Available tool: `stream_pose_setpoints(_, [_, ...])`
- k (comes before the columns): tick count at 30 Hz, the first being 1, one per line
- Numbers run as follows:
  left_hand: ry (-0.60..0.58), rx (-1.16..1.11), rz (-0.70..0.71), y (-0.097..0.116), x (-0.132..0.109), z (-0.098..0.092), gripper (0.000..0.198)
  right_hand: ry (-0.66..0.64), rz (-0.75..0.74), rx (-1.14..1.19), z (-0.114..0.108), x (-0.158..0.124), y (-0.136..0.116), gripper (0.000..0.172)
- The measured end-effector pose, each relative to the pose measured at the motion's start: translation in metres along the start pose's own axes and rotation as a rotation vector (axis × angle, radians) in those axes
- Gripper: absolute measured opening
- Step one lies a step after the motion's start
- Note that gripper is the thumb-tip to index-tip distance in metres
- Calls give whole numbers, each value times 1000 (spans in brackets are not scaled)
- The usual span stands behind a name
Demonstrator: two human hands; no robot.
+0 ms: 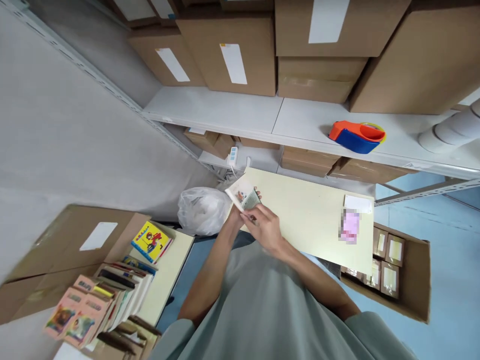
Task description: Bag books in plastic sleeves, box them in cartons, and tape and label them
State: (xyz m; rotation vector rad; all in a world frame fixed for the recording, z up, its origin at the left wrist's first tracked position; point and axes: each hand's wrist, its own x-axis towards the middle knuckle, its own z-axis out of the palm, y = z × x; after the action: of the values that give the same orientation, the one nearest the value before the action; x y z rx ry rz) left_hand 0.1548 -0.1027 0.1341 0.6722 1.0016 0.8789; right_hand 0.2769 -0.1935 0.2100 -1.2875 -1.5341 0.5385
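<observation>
A small open book (243,193) with a picture and print on its pages is tilted up in front of my body, over the left end of the cream table (307,215). My left hand (235,216) supports it from beneath, with fingertips showing past its right edge; the rest of that hand is mostly hidden. At the book's lower right corner, my right hand (267,228) has its fingers closed on the pages. On the table's right side lie a blurred pink item (349,226) and a white card or paper (359,203).
Cardboard boxes (240,55) fill the shelf (240,112) ahead, beside an orange and blue tape dispenser (356,136). A row of books (123,290) and a yellow book (152,241) are at left. A plastic bag (202,210) and an open carton (416,280) flank the table.
</observation>
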Motion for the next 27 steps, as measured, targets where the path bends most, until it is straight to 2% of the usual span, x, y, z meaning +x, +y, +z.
stream_pose_setpoints(2, [65,-34,-15,-4,2,-18,48,56,178,110,-1,3,24,24])
stream_pose_setpoints(5, [169,-27,-73,-20,4,-52,60,116,523,221,8,-2,79,39])
stream_pose_setpoints(8, [220,61,-134,-42,4,-81,64,34,808,237,28,-25,135,51])
stream_pose_setpoints(10, [264,164,-160,-54,6,-96,58,-17,962,267,44,-44,160,53])
stream_pose_setpoints(13, [309,275,-183,-64,13,-110,42,-31,1041,257,66,-63,176,56])
stream_pose_setpoints(16, [288,292,-191,-60,26,-118,33,-17,1065,234,79,-63,181,56])
stream_pose_setpoints(20, [198,306,-161,-39,52,-124,35,38,1062,202,85,-38,188,57])
stream_pose_setpoints(23, [93,381,-78,-20,74,-127,40,127,1035,198,87,-13,190,56])
stream_pose_setpoints(25, [65,395,-49,-10,88,-131,45,172,1030,179,91,0,186,56])
stream_pose_setpoints(27, [59,402,-33,-6,97,-142,47,162,1043,139,101,9,180,55])
